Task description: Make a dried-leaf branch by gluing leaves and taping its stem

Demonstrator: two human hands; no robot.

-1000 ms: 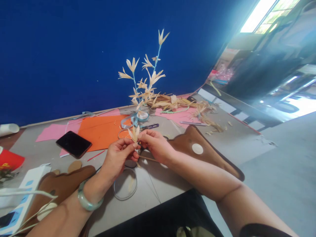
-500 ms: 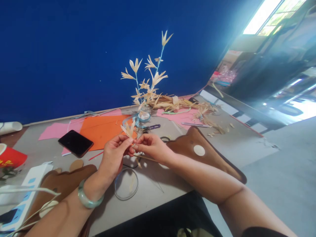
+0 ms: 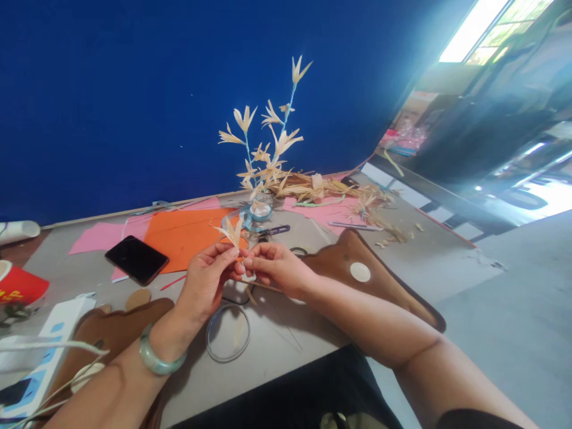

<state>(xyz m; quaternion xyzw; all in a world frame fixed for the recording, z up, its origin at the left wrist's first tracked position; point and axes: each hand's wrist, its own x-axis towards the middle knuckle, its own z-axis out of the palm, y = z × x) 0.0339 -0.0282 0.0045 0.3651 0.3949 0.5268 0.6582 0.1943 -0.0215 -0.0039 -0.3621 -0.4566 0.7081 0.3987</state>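
Observation:
My left hand [image 3: 208, 285] pinches a small pale straw leaf cluster [image 3: 231, 230] by its base, fingers closed round it, with a green bangle on the wrist. My right hand [image 3: 277, 268] meets it from the right, fingertips pinched on the lower end of the same cluster. Both hands hover over the grey table [image 3: 286, 333]. Behind them a tall blue-stemmed straw branch [image 3: 268, 143] with several leaf clusters stands upright in a small glass holder by a blue tape roll [image 3: 257, 213].
A black phone [image 3: 136, 259] lies on pink and orange paper [image 3: 187, 233] at left. A clear ring [image 3: 227, 333] lies below my hands. Brown felt pieces [image 3: 370, 280] sit right and left. Loose straw [image 3: 330, 190] is heaped at the back. A red cup [image 3: 20, 287] stands far left.
The leaf cluster and both hands have shifted slightly left and the cluster has tilted leftward; my right fingertips have slid down from beside the leaves to its base.

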